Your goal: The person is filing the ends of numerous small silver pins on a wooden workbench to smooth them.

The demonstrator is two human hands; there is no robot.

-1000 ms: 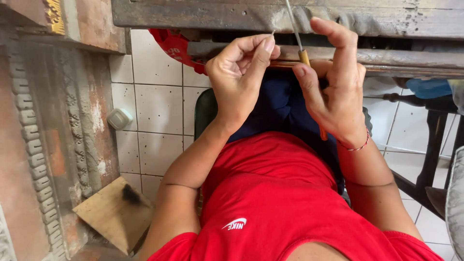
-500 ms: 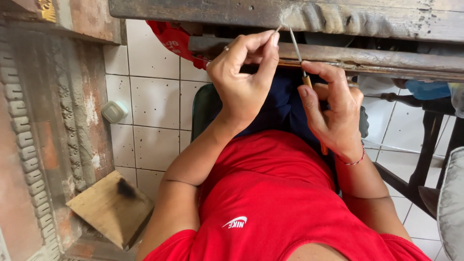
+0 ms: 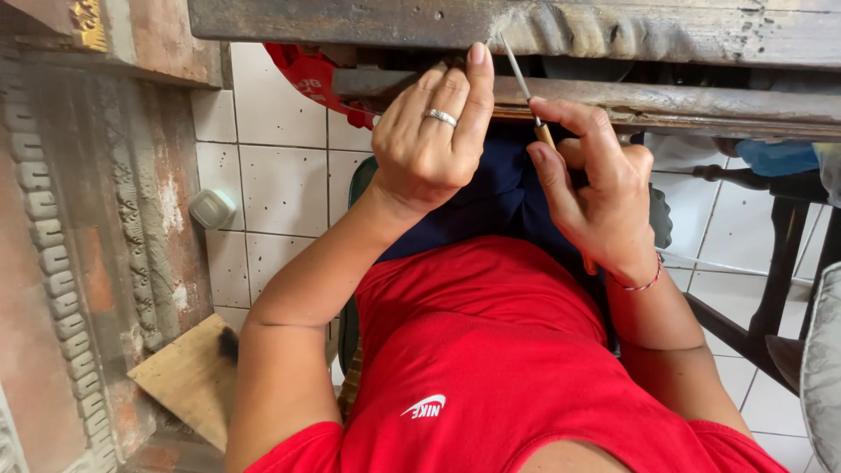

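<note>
My right hand [image 3: 600,188] grips a thin metal tool with a wooden handle [image 3: 528,98], its tip set against the grey carved wooden beam [image 3: 666,31] across the top of the view. My left hand [image 3: 434,140], a ring on one finger, is half curled, its index fingertip pressing the beam's underside right beside the tool's blade. A second wooden rail [image 3: 701,103] runs just below the beam, behind both hands. I sit in a red shirt and dark blue trousers.
A tall carved wooden panel [image 3: 61,254] with worn reddish paint stands at the left. A loose wooden board [image 3: 188,377] lies on the white tiled floor [image 3: 280,188] near a small white lid [image 3: 212,208]. Dark furniture legs [image 3: 784,280] stand at the right.
Both hands have shifted slightly along the beam. My right hand's fingers now close round the tool's handle, and my left index finger rests by the blade.
</note>
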